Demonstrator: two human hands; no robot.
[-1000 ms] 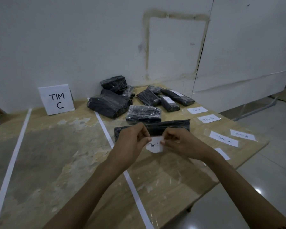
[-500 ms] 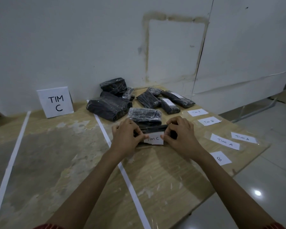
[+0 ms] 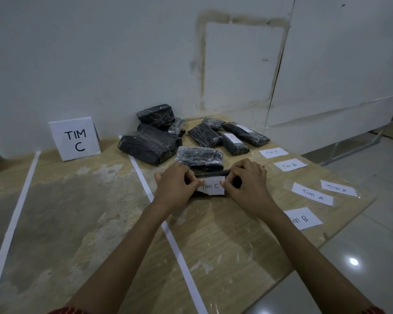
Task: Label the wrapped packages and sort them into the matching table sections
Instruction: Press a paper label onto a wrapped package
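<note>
A long black wrapped package lies on the wooden table right of a white tape line. A white "Tim C" label sits on its near face. My left hand grips the package's left end, thumb on the label's left edge. My right hand grips the right end, thumb on the label's right edge. Most of the package is hidden by my hands. A standing "TIM C" sign marks the section left of the tape line.
Several black wrapped packages are piled behind, two of them labelled. Loose labels lie to the right: "Tim A", "Tim B", two "Tim A" slips, and "Tim B". A second tape line runs at left. The table edge is near right.
My hands brought the "Tim C" label from in front of the package onto its face. Both hands now wrap the package's ends and press the label down.
</note>
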